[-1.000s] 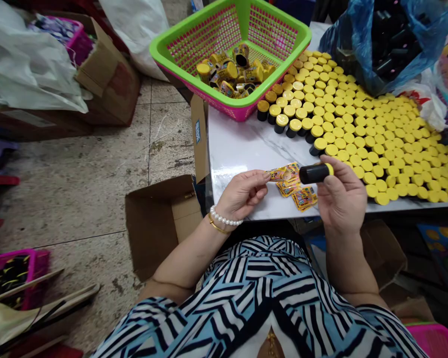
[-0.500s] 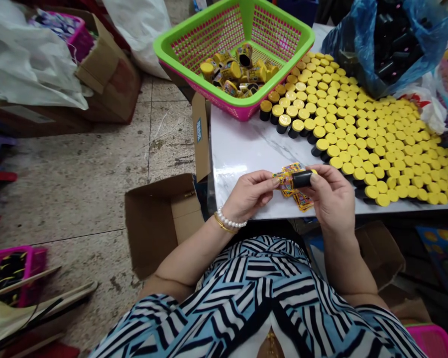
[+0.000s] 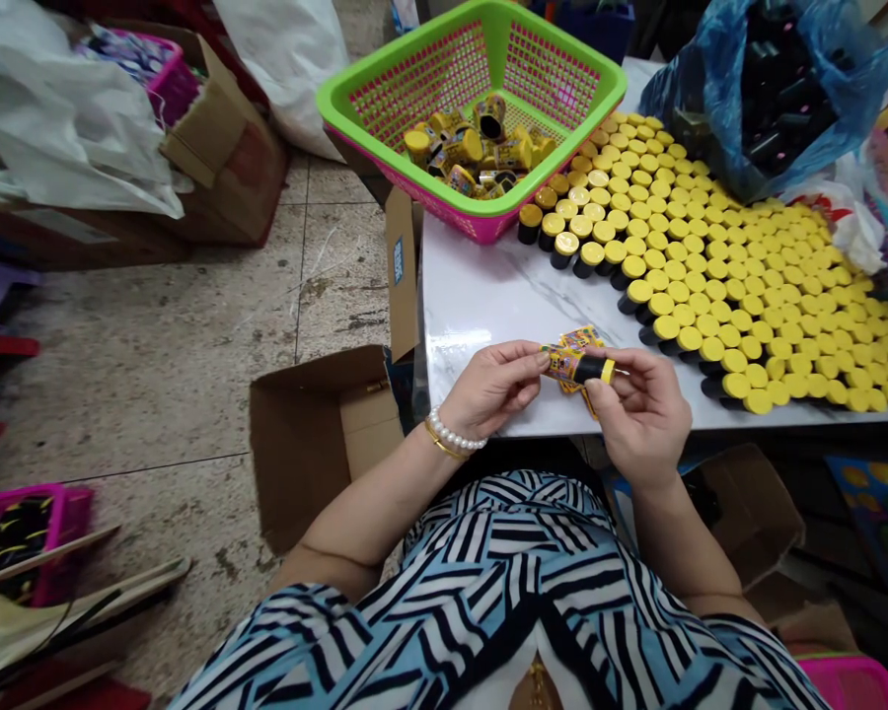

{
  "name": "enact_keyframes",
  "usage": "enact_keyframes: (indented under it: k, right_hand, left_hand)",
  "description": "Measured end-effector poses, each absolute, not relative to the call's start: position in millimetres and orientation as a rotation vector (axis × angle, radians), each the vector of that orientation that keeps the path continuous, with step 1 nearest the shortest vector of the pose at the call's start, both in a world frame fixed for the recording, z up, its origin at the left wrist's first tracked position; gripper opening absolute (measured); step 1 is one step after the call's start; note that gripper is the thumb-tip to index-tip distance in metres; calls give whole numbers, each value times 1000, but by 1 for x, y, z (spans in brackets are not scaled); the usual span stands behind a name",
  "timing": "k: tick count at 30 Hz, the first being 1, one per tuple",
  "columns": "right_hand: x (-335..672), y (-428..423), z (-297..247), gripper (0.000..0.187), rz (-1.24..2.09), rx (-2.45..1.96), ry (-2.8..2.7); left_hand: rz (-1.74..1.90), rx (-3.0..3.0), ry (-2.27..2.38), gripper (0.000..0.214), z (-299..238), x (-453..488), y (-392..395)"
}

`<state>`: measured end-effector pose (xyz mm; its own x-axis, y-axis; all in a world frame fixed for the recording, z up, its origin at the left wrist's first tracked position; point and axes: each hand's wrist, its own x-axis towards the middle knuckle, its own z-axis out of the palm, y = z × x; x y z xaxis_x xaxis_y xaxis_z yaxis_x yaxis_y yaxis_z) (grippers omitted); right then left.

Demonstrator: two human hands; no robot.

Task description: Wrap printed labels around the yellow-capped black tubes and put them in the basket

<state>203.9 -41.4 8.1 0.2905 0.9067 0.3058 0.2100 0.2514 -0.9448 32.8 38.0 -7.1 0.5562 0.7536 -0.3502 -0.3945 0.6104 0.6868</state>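
Observation:
Above the front edge of the table (image 3: 488,286), a small black bottle (image 3: 590,369) with a yellow cap lies level between my two hands. A printed yellow label sleeve (image 3: 562,363) is around its left part. My left hand (image 3: 504,383), wearing a pearl bracelet, pinches the left end of the sleeve between thumb and fingers. At the cap end, my right hand (image 3: 640,414) grips the bottle with its thumb in front and fingers behind. A small pile of flat label sleeves (image 3: 583,337) lies under them on the table, partly hidden by the bottle and hands.
Yellow-capped black bottles (image 3: 747,306) stand in tight rows to the right. A green basket (image 3: 333,104), nested in a pink one, holds several labelled bottles at the back. Behind the rows sits a blue plastic bag (image 3: 681,108) of black bottles. An open cardboard box (image 3: 296,444) stands left of the table.
The sleeve now covers more of the black bottle. My right hand has shifted slightly left and down, and the yellow cap now shows between its thumb and fingers.

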Motion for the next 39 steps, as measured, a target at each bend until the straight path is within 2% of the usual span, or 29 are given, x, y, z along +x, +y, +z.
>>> enact_keyframes:
  k: [6, 10, 13, 16, 23, 30, 34, 39]
  right_hand:
    - [206, -38, 1, 36, 565, -1092, -1195]
    - [215, -43, 2, 41, 481, -1127, -1309]
    - [222, -44, 5, 43, 471, -1183, -1452]
    - [227, -43, 7, 44, 490, -1202, -1566]
    - [236, -42, 4, 43, 475, -1207, -1594]
    - [233, -47, -3, 43, 730, -1252, -1427]
    - [232, -46, -4, 41, 499, -1255, -1574]
    - [229, -36, -10, 49, 216, -1121, -1754]
  left_hand:
    - [885, 703, 782, 38, -9, 33, 31]
    - [843, 908, 594, 65, -6, 29, 33]
    - [707, 1008, 525, 50, -6, 31, 36]
    - [724, 1059, 552, 40, -7, 35, 38]
    - [616, 915, 534, 42, -9, 35, 40]
    - [780, 1024, 621, 45, -9, 38, 39]
    - [700, 1035, 601, 43, -11, 37, 40]
    - [719, 1112, 571, 41, -10, 38, 42]
